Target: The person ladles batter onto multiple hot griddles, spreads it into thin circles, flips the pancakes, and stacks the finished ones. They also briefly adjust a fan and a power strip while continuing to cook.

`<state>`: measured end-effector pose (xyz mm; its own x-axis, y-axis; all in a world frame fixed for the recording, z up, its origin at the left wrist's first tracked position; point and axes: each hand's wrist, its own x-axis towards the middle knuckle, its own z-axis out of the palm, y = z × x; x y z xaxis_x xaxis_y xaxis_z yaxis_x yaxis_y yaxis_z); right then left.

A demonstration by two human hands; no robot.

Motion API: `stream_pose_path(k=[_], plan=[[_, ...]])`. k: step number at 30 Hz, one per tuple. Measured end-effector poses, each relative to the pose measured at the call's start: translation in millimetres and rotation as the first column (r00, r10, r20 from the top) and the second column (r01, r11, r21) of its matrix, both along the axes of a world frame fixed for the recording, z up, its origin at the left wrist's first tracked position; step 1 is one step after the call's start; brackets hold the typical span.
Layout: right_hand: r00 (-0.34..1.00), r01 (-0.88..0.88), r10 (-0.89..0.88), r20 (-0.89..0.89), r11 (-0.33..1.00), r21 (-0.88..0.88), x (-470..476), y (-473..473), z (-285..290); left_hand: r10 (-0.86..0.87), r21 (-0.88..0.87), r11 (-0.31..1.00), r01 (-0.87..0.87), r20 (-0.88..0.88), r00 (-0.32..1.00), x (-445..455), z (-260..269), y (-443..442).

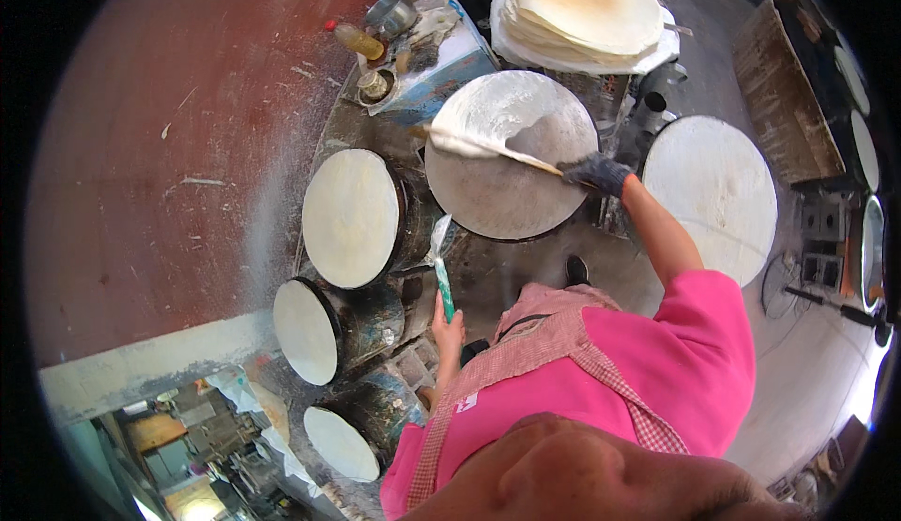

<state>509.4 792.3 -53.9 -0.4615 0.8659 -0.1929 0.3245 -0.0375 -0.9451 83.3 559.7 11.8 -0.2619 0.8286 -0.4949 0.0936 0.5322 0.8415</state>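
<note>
My right hand (598,172), in a dark knitted glove, is closed around the handle of a long wooden spreader (510,153). The spreader lies across a large round griddle (514,204), where white batter (486,109) covers the upper left part of the plate. Below and left of that griddle, my bare left hand (448,327) grips a green-handled scraper (443,278), its pale blade pointing up. Thin pale sheets cover the round griddles at the left (352,218) and right (711,197). A stack of large flatbreads (584,7) rests on a white cloth beyond the middle griddle.
Two more covered griddles (305,331) (341,445) stand at the lower left. A blue box (443,84), a metal pot (391,14) and a bottle of yellow liquid (359,41) are near the red wall. A fan (781,285) stands at the right.
</note>
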Motion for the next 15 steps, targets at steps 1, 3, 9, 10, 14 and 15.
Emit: stream_pose_path(k=[1, 3, 9, 10, 14, 15], plan=[[0.999, -0.023, 0.022, 0.025, 1.0, 0.011, 3.9, 2.4, 4.3, 0.002, -0.011, 1.0, -0.002, 0.019, 1.0, -2.2, 0.9, -6.9], [0.963, -0.084, -0.039, 0.268, 0.898, 0.432, 8.0, 16.5, 8.0, 0.034, 0.007, 0.999, -0.034, -0.02, 0.999, -4.3, 1.8, -20.5], [0.968, -0.237, 0.159, 0.193, 0.827, 0.51, 16.6, 45.4, -12.7, 0.059, 0.054, 0.997, -0.054, -0.09, 0.994, -10.3, -8.5, -50.4], [0.91, -0.393, 0.351, 0.22, 0.56, 0.73, 18.0, 45.9, -16.0, 0.051, 0.023, 0.999, -0.048, -0.132, 0.99, -12.2, -11.8, -54.5], [0.973, -0.221, 0.21, 0.093, 0.965, 0.139, 15.7, 55.8, -17.4, -0.018, 0.129, 0.99, 0.047, -0.218, 0.976, -22.9, -21.2, -71.9], [0.996, -0.087, 0.087, 0.004, 0.993, 0.08, 14.6, 64.3, -14.6, 0.025, 0.094, 0.996, -0.011, -0.152, 0.988, -24.5, -23.2, -75.9]])
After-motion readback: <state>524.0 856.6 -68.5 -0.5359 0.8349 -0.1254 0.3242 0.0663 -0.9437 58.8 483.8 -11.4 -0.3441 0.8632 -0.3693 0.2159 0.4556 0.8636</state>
